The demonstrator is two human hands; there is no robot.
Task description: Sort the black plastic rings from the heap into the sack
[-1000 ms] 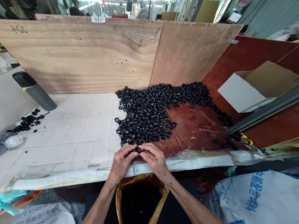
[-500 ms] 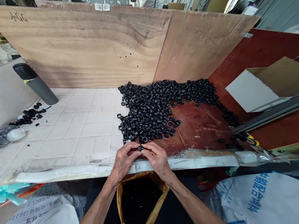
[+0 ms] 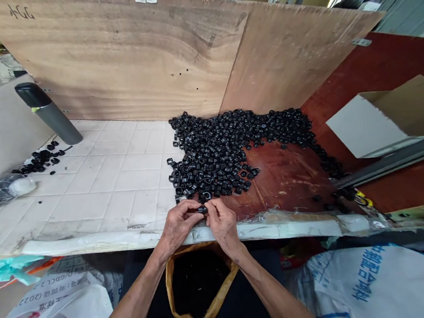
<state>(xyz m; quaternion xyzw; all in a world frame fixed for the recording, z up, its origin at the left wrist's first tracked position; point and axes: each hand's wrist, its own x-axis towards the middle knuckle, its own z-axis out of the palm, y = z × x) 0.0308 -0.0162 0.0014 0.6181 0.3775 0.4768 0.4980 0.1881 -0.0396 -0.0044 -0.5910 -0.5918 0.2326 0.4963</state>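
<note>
My left hand [image 3: 179,223] pinches a small black part [image 3: 201,209] between thumb and fingertips, just above the table's front edge. Right beside it, my right hand [image 3: 222,220] has its fingers closed at the other end of the same part; fingertips hide some of it. Beyond both hands spreads a large pile of small black ring-shaped parts [image 3: 215,153], partly on white tiles and partly on a red-brown surface. Below my wrists an open yellow-rimmed bag [image 3: 173,306] sits between my forearms, dark inside.
A wooden board [image 3: 127,56] stands behind the pile. At the left are a grey bottle [image 3: 57,123], loose black pieces [image 3: 41,159] and a plastic bag of parts [image 3: 3,192]. An open carton [image 3: 373,128] and a metal bar [image 3: 399,156] are at the right.
My right fingers have drawn together and tipped more upright at the part. My left hand keeps its pinch. The view has shifted slightly.
</note>
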